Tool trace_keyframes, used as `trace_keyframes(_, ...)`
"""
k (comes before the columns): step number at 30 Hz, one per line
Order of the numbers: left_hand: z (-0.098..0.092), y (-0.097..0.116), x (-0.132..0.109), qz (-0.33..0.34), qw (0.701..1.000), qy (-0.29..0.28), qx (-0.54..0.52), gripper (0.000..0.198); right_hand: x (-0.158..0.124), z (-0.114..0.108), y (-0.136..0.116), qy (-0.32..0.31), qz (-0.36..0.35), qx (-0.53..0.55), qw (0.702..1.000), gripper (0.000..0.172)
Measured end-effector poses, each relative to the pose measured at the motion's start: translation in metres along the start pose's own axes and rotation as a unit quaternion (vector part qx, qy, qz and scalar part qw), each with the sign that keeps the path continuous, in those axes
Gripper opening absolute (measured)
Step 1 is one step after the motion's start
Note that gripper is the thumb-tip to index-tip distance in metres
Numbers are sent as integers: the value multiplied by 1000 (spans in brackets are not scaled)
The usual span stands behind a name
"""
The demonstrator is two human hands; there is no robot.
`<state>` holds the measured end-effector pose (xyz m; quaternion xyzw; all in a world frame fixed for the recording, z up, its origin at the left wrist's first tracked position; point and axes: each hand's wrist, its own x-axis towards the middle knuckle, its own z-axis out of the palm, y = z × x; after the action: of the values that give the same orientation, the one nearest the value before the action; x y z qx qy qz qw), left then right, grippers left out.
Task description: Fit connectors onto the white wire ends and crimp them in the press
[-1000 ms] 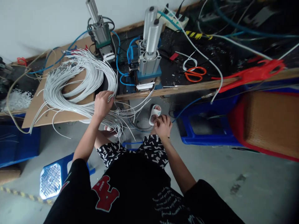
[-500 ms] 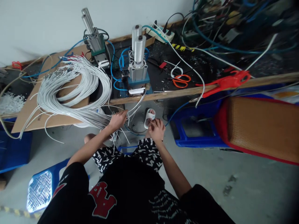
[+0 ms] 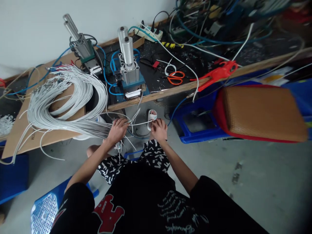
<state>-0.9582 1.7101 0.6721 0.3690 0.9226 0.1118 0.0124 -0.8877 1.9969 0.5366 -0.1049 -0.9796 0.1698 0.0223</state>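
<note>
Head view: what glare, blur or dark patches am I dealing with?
Head view, lower left: bright glare on the perforated blue stool; head view, upper right corner: dark and smeared; head view, centre: left hand and right hand readable, but white wires beside the left hand blend together.

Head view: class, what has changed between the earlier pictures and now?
The left hand moved rightward along the coiled wires and nearer the body. A white wire now stretches from it to the right hand, seemingly held by both. The right hand, coiled wires and orange scissors stayed in place.
</note>
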Motion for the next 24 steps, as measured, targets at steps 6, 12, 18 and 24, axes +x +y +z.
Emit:
trace_keyframes(6, 23, -8, -8, -37, 983, -174, 41, 30, -3, 4, 4, 8, -4, -6, 1000, 38)
trace_keyframes(12, -6, -18, -7, -10, 983, -179, -51, 22, -7, 9, 7, 13, -16, -9, 1000, 36)
trace_keyframes(18, -85, -58, 12, -159, 973, 141, -91, 28, -8, 10, 3, 16, -13, -22, 1000, 36)
trace_keyframes(24, -100, -79, 22, -240, 970, 26, 39, 26, -8, 2, -2, 11, -20, -28, 999, 37)
